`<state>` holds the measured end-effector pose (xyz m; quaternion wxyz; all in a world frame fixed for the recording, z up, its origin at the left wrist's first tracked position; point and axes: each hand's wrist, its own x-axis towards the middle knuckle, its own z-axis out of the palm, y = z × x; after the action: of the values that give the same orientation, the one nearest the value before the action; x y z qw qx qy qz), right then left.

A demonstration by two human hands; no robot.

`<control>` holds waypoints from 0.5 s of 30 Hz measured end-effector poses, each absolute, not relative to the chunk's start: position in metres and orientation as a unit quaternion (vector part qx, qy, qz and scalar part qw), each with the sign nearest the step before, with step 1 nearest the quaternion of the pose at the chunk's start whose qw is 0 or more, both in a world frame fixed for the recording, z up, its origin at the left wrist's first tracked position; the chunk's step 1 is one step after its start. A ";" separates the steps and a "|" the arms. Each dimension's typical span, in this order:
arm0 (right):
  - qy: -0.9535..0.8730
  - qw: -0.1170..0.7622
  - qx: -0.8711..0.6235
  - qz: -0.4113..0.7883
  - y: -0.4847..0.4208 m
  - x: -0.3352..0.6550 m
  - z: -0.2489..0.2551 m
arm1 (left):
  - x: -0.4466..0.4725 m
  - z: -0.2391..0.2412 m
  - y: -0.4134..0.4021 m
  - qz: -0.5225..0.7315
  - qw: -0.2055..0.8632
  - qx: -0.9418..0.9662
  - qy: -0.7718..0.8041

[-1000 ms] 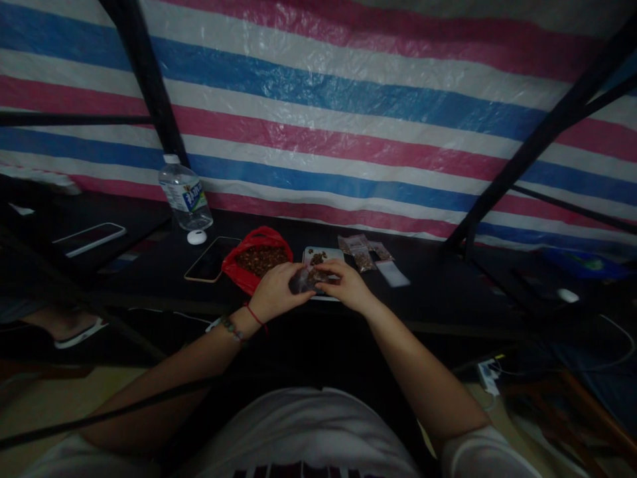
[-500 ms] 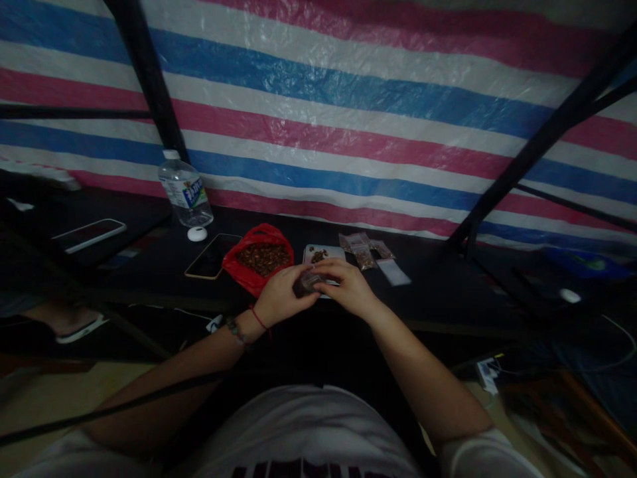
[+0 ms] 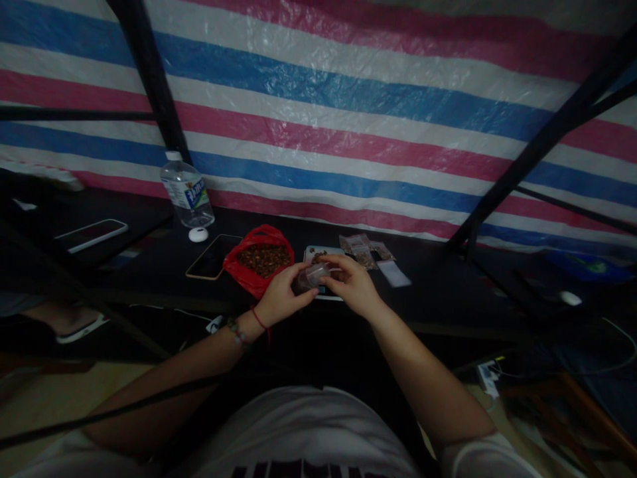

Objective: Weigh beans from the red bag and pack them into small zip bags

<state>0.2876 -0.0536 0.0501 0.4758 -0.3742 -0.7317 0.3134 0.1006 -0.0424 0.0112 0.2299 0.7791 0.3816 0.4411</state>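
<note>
My left hand (image 3: 282, 293) is closed around one side of a small clear plastic bag (image 3: 314, 272). My right hand (image 3: 356, 287) pinches the bag's other side between thumb and fingers. The bag looks dim and slightly blurred, and I cannot make out whether anything is inside. Beneath and behind the hands lies a small scale (image 3: 338, 251) with brown bits (image 3: 316, 254) on its top; the fingers hide part of it. Just left of my hands an open red plastic bag (image 3: 259, 232) is full of brown, seed-like pieces (image 3: 263, 259).
Several small filled zip bags (image 3: 361, 252) and a white, flat packet (image 3: 395, 273) lie right of the scale. On the left are a phone (image 3: 212, 257), a white earbud case (image 3: 198, 234) and a plastic bottle (image 3: 186, 192). Black frame posts (image 3: 154, 79) flank the black table (image 3: 438, 292).
The clear bag shows more between my hands, as my right fingers have shifted slightly right and opened out from my left. Things on the table stay where they were.
</note>
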 end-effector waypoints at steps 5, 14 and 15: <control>-0.750 0.450 -0.383 0.299 -0.054 0.290 0.051 | 0.098 0.012 -0.040 0.447 0.254 0.765 0.389; -0.765 0.388 -0.495 0.140 -0.025 0.341 0.045 | 0.100 0.006 -0.030 0.534 0.474 0.601 0.359; -0.747 0.374 -0.538 0.116 -0.016 0.355 0.039 | 0.101 0.006 -0.028 0.556 0.521 0.539 0.359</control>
<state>0.3547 -0.0161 0.0394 0.3744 -0.5376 -0.7466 0.1159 0.1007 -0.0280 0.0065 0.5207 0.5393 0.3586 0.5563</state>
